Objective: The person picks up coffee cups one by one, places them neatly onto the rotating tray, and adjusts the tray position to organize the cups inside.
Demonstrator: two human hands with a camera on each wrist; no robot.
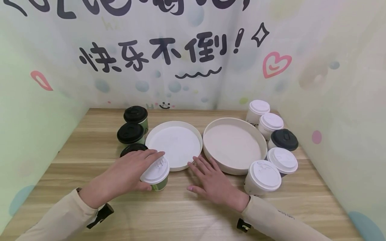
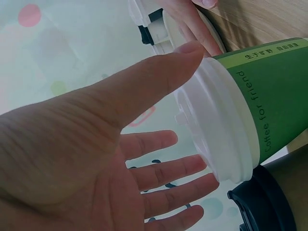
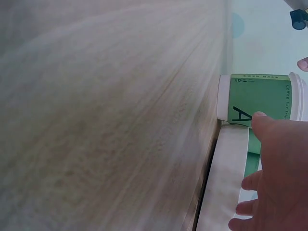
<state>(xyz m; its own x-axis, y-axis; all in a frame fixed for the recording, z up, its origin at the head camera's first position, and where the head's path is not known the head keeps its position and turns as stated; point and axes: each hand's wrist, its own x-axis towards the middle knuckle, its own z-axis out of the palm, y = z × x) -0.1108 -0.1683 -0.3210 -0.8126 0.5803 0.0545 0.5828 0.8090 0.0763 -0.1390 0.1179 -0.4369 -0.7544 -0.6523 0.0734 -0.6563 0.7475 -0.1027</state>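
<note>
A green paper coffee cup with a white lid (image 1: 158, 174) stands in front of the left round tray. My left hand (image 1: 126, 172) reaches over this cup from the left. In the left wrist view its thumb and straight fingers spread around the lid of the cup (image 2: 274, 96), not curled in. My right hand (image 1: 212, 182) hovers by the front of the trays with its fingers spread and holds nothing. Its fingertips come close to the rim of the white round tray (image 1: 175, 144). In the right wrist view the green cup (image 3: 260, 96) stands upright beyond the right thumb.
A deeper beige round tray (image 1: 235, 144) sits right of the white one. Several black-lidded cups (image 1: 130, 133) line the left side, the nearest partly hidden by my left hand. Along the right stand white-lidded cups (image 1: 265, 175) and one black-lidded cup (image 1: 284, 139). A printed curtain (image 1: 211, 90) closes the back.
</note>
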